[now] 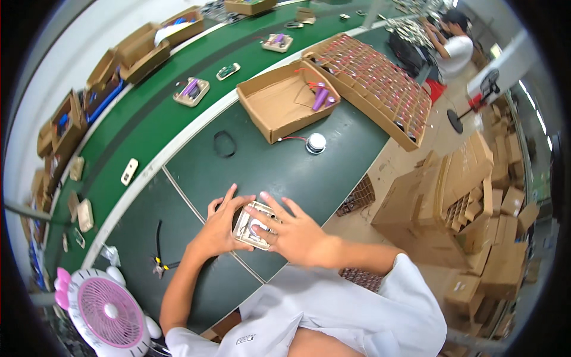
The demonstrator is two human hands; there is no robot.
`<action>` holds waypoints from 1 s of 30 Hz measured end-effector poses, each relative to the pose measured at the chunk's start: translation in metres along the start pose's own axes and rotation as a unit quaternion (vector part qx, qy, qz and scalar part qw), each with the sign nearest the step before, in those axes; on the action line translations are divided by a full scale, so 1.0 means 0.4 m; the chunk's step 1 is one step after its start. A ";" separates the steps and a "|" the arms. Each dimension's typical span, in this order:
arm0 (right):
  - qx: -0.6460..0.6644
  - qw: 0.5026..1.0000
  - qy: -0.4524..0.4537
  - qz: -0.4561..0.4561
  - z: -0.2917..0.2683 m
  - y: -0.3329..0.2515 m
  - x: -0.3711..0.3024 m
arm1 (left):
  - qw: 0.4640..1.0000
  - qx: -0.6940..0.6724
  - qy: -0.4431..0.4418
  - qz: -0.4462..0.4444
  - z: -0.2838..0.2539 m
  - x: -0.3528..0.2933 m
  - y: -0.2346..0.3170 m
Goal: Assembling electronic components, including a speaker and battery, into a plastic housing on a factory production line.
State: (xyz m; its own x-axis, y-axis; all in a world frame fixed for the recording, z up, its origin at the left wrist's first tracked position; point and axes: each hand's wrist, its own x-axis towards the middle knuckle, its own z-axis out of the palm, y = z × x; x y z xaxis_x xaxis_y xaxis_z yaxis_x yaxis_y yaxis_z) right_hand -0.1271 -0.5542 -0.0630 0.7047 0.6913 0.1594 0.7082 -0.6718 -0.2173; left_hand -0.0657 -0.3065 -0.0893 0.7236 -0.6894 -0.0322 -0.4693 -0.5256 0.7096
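Observation:
At the near part of the dark green bench, a small cream plastic housing (242, 229) lies between my hands, its inner side up. A round, pale part shows inside it, partly covered by my fingers. My left hand (220, 229) wraps the housing's left side, thumb at the near edge and fingers at the far edge. Over its right side reaches my right hand (300, 238), fingers stretched and spread, with some fingertips down on the inside. What lies under those fingertips is hidden. To the left, pliers (159, 266) with black and yellow handles rest on the bench.
Ahead stand a cardboard tray (262, 107) with purple battery packs (321, 96) and a divided carton (375, 77) of small parts. A speaker (316, 143) and black loop (225, 144) lie nearer. The green conveyor (148, 128) carries housings. A pink-white fan (110, 309) stands left; cartons (428, 208) right.

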 end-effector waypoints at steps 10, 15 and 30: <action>-0.098 0.952 0.203 0.207 -0.193 0.649 0.186 | 0.999 0.030 -0.006 0.034 -0.015 0.030 0.067; -0.315 0.938 0.018 0.144 -0.176 0.833 0.243 | 0.999 -0.036 0.032 -0.021 0.044 0.044 0.088; 0.177 0.922 0.227 0.260 -0.243 0.819 0.211 | 0.995 -0.040 0.022 -0.091 0.056 0.063 0.102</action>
State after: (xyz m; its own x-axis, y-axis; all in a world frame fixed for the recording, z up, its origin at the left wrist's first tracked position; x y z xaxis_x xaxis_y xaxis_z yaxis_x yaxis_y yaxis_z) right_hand 0.1689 -0.7418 -0.0270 0.9472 0.0651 0.3140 0.2686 -0.6962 -0.6657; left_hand -0.0780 -0.3564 -0.0767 0.8145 -0.5641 -0.1356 -0.2886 -0.5967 0.7488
